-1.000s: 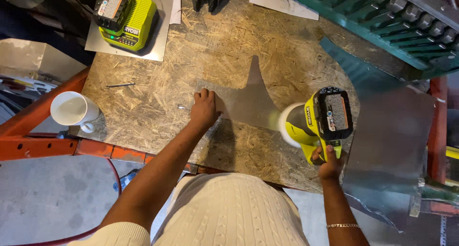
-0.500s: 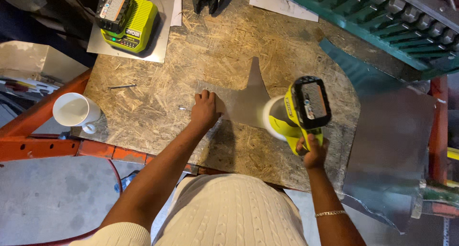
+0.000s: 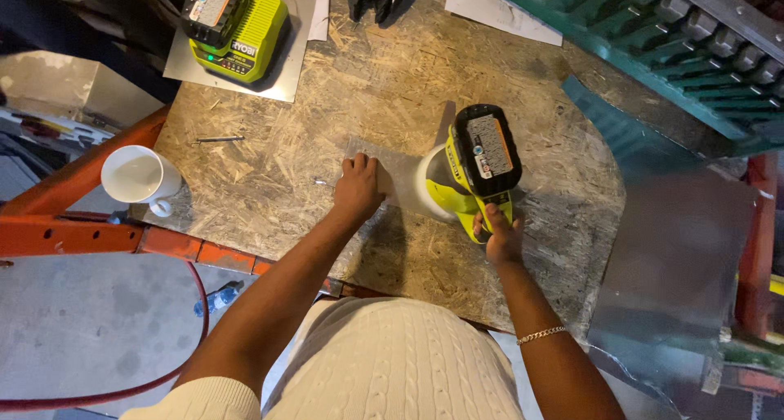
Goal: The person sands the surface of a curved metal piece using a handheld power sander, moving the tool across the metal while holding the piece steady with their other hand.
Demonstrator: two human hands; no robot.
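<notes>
My left hand [image 3: 358, 188] presses down flat on a thin grey sheet-metal piece [image 3: 400, 175] lying on the chipboard worktop [image 3: 392, 85]. My right hand [image 3: 500, 234] grips the handle of a yellow-green cordless power tool [image 3: 472, 168] with a black battery on top. The tool's round white head sits over the sheet, right beside my left hand. The tool's tip is hidden under its body.
A white mug [image 3: 137, 177] stands on the orange frame [image 3: 73, 232] at left. A battery in its yellow-green charger [image 3: 235, 28] rests on a metal plate at the back. A loose screw [image 3: 219, 139] lies on the board. Green metal racking [image 3: 653, 53] and sheet metal [image 3: 678, 265] lie right.
My right hand has carried the power tool leftward, from the sheet's right end to over its middle, close to my left hand. The left hand has stayed on the sheet.
</notes>
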